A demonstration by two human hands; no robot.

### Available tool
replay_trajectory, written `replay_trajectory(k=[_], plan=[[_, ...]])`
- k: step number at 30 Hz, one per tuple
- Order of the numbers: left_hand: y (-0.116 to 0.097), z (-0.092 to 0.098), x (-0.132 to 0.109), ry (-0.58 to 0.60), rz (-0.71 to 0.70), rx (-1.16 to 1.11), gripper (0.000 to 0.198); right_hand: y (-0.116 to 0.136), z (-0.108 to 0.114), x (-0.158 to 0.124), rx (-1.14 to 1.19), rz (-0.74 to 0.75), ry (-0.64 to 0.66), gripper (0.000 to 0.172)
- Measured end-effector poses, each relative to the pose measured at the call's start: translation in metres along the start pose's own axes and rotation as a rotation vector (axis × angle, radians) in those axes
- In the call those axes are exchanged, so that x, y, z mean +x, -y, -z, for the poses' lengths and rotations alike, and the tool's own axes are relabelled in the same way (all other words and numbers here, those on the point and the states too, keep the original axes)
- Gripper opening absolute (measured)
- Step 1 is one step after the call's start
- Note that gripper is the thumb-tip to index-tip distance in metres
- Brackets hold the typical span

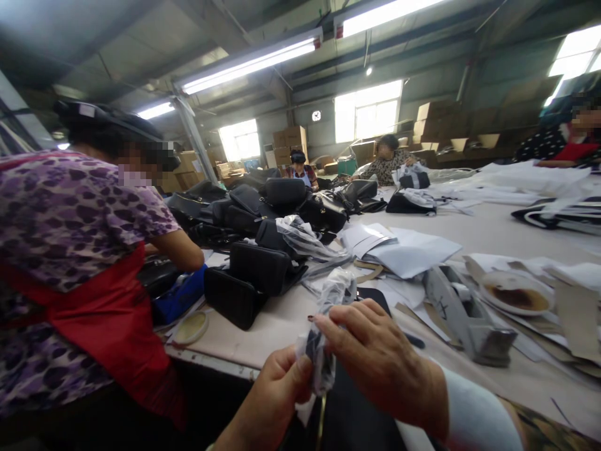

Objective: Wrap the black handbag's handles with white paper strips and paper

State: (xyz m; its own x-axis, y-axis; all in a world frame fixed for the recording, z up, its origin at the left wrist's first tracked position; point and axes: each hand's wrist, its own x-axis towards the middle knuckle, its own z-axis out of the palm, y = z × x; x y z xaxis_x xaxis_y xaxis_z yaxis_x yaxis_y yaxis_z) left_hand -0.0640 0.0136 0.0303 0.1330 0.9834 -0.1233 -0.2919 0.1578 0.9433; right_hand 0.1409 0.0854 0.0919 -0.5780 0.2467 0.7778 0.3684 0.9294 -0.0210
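A bundle in clear crinkled plastic (323,369), with something dark inside, stands roughly upright in front of me. My left hand (284,382) is closed around its lower part, thumb pressed on the near side. Across its upper part lie the bent fingers of my right hand (375,351), closed against the plastic; the thumb is hidden. Just below both hands is a black bag (361,413) with a gold-coloured zip, at the table's near edge. Behind the right hand another flat black piece (375,297) shows in part.
Black handbags (246,269) are piled ahead and to the left. A co-worker in a red apron (113,326) stands close on my left. A tape dispenser (469,313), paper sheets (408,250) and a bowl of brown paste (516,294) lie to the right. Other people sit farther back.
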Motion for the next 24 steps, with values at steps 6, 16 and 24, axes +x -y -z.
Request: replay_trajectory(k=[6, 16, 24], plan=[[-0.015, -0.013, -0.008, -0.107, -0.266, 0.427, 0.037, 0.013, -0.011, -0.017, 0.699, -0.791, 0.317, 0.052], [0.013, -0.025, 0.001, -0.1, -0.749, 1.216, 0.03, 0.029, -0.023, -0.036, 1.538, -1.352, 0.246, 0.06], [0.007, -0.029, 0.007, 0.01, -0.937, 1.326, 0.021, 0.021, -0.018, -0.04, 1.237, -0.989, 0.302, 0.034]])
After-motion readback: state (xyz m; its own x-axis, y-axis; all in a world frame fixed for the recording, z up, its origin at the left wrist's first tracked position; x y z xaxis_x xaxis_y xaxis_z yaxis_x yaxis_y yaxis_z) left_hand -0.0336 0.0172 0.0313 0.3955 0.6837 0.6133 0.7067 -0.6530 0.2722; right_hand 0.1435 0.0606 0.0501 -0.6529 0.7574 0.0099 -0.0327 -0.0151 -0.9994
